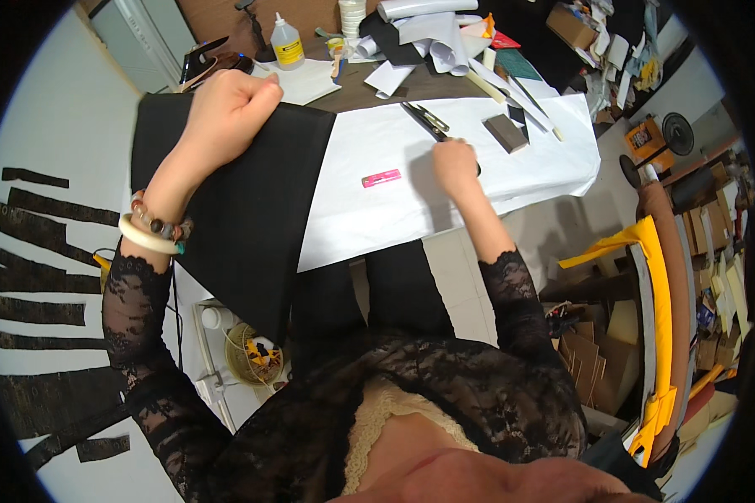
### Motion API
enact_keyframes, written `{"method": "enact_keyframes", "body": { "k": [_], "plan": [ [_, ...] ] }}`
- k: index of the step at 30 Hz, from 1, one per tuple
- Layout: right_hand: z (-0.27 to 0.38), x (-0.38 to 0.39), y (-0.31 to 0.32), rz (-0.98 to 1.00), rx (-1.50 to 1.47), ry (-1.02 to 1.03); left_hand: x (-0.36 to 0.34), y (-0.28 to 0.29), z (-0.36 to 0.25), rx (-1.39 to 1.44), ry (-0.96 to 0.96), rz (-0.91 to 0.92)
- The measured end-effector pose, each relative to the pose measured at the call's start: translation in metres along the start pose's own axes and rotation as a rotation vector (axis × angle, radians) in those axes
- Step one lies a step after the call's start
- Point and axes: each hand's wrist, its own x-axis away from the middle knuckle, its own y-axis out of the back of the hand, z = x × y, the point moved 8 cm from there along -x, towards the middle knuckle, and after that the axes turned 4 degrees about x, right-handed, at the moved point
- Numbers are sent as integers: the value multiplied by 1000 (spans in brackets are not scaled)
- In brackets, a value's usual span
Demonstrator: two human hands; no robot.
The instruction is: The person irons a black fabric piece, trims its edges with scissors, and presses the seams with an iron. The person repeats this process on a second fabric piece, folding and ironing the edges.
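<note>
My left hand [226, 109] is closed on the far edge of a large black sheet [243, 210] that lies over the table's left part and hangs off its near edge. My right hand [455, 163] is closed around the handles of dark scissors [424, 120], whose blades point away from me across a white paper sheet [394, 184]. A small pink object [381, 178] lies on the white sheet between my hands. Both wrists wear black lace sleeves; the left also has a pale bangle and beads.
A grey block [507, 132], a ruler and rolled white papers [432, 33] lie at the back right. A glue bottle [287, 44] stands at the back. Black strips [33, 277] lie on the left floor. A yellow and brown stack [663, 310] and cardboard sit at right.
</note>
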Motion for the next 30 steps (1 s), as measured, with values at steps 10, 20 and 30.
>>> {"method": "enact_keyframes", "body": {
  "k": [10,20,30],
  "plan": [
    [79,24,25,-221,-1010,343,2,-47,31,283,204,291],
    [96,86,168,559,-1745,215,27,-58,24,175,295,566],
    [104,81,178,477,-1758,263,40,-55,23,242,425,652]
  ]
}}
